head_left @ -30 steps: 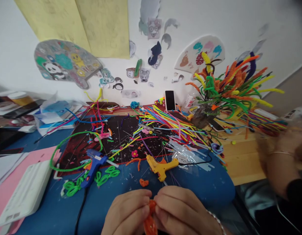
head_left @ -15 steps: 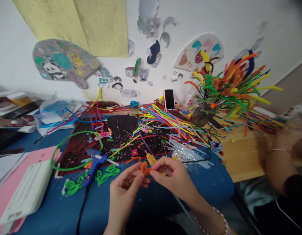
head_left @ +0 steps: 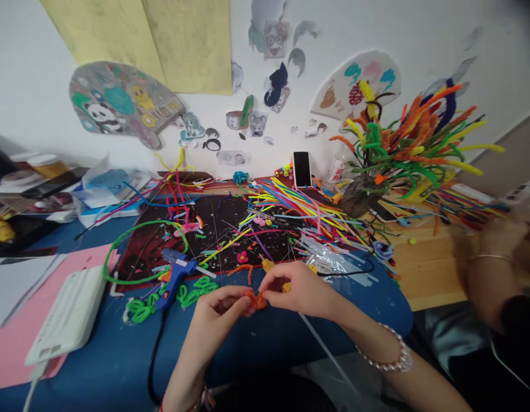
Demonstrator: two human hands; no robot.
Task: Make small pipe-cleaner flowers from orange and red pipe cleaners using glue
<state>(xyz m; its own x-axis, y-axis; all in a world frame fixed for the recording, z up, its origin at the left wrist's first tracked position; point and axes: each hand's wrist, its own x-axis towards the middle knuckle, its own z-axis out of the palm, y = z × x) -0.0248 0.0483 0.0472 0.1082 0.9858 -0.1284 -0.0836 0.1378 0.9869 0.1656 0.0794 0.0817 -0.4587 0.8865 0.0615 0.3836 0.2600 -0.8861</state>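
Where two pinches converge, orange fuzzy piece (head_left: 259,301) sits between: right of left hand (head_left: 224,310), left of right hand (head_left: 300,289), both touching it, neither nearer; long axis unclear. Each grip closed on piece, above blue table (head_left: 123,360). White wall (head_left: 368,26) behind; co-worker's arm (head_left: 488,289) well apart at right.

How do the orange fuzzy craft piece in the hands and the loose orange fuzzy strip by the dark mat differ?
The orange fuzzy craft piece is bunched; the orange fuzzy strip is thin and bent. The left hand and right hand hold the piece; the strip lies untouched. Both are orange.
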